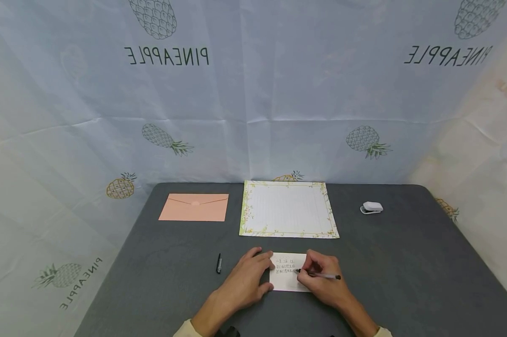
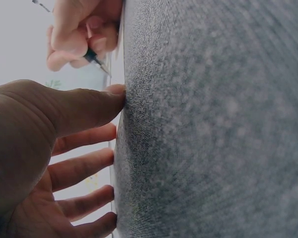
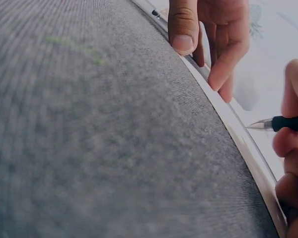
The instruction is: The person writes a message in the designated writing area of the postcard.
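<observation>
Pinched in the right hand (image 1: 322, 281), a pen (image 1: 320, 275) has its tip on a small white card (image 1: 288, 274) at the near edge of the grey table (image 1: 405, 262); the left hand (image 1: 246, 281) lies flat with straight fingers pressing the card's left edge, gripping nothing. From the left: a peach envelope (image 1: 194, 207), a black pen cap (image 1: 219, 263), bordered letter paper (image 1: 288, 208), and a small white stapler-like object (image 1: 371, 207). Three short handwritten lines fill the card's top, too small to read; the lower half looks blank, so I judge the writing partly done. The backdrop (image 1: 253, 93) reads "PINEAPPLE", mirrored.
</observation>
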The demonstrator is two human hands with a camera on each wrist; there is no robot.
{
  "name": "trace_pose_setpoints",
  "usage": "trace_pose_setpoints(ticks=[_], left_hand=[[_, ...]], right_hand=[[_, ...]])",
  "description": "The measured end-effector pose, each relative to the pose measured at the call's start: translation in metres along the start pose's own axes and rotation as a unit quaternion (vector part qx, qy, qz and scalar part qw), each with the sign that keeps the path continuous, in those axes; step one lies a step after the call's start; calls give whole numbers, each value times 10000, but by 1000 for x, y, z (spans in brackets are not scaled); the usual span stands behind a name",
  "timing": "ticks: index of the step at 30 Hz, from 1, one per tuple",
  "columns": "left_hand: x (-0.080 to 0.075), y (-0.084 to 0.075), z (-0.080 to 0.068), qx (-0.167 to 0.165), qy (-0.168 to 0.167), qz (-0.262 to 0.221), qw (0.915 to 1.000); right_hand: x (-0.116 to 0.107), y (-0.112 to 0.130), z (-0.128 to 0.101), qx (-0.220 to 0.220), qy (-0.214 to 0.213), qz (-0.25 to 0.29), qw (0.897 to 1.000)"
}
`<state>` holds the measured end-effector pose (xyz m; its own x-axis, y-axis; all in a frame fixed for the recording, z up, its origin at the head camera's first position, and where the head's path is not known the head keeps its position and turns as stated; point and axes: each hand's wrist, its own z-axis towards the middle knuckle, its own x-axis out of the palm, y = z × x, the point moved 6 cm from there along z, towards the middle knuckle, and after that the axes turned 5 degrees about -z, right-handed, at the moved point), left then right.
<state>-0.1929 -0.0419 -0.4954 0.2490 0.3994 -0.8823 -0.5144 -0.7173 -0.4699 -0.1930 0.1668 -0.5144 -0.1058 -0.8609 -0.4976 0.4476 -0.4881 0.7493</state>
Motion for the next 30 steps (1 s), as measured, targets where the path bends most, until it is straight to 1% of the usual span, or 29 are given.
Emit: trace_pose_setpoints(ticks=[4,8,14,21,27,30], left_hand=[[0,0,0,3,-2,11,10000],[0,-1,0,38,-41,26,10000],[0,-1,0,70,-58,7,10000],[0,-1,0,61,-54,29,10000],[-1,-2,0,69,-79,53,9999],[-1,-2,0,50,-67,40,10000]], right_hand=[[-3,-3,-2,110,-105,-40,9999],[-3,-3,-2,151,0,-32,9999],[-2,-1,-2,69,121,-99,9999],[-2,-1,-1,106,83,-102,9999],[-2,-1,-1,-25,105,-84,9999],[-1,-1,-1,-6,113,-80,9999]])
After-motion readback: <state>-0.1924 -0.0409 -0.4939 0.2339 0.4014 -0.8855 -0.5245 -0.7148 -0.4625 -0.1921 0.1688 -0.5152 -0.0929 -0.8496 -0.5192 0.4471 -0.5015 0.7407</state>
